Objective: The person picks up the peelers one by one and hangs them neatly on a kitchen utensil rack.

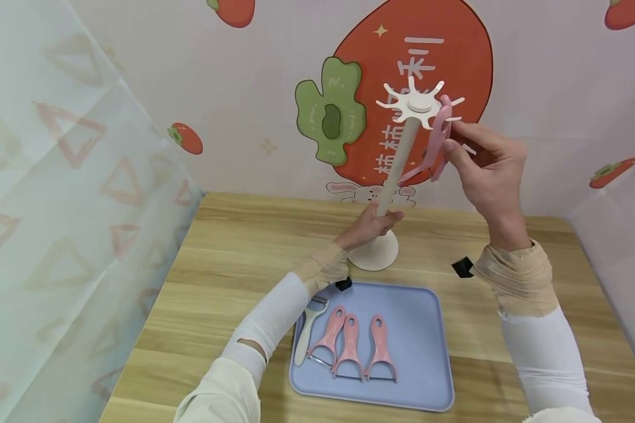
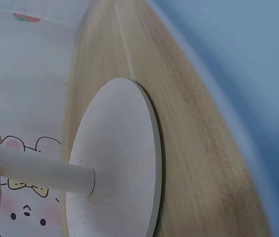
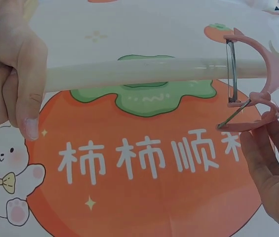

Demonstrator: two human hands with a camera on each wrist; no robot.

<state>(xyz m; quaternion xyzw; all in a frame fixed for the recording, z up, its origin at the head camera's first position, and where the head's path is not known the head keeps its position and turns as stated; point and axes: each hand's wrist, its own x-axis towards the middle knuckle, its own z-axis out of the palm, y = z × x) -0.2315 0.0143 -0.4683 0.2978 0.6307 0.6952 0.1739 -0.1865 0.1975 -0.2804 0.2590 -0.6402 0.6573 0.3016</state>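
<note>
My left hand [image 1: 369, 228] grips the pole [image 1: 399, 161] of a white stand low down, above its round base [image 2: 114, 163]. Curved hooks spread from the stand's top [image 1: 410, 107]. Near the hooks on the right, my right hand [image 1: 492, 167] pinches a pink peeler [image 3: 258, 126] by its handle end. Another pink peeler [image 3: 265, 54] is close beside it at the hooks, its blade alongside the pole. The two overlap in the head view, and whether the pinched one touches a hook cannot be told.
A blue tray [image 1: 418, 352] lies on the wooden table [image 1: 233, 258] in front of the stand. It holds three pink peelers [image 1: 380, 343] and an off-white peeler [image 1: 308, 332]. A black piece [image 1: 463, 267] is near my right wrist. A printed wall covering [image 1: 264, 106] stands behind.
</note>
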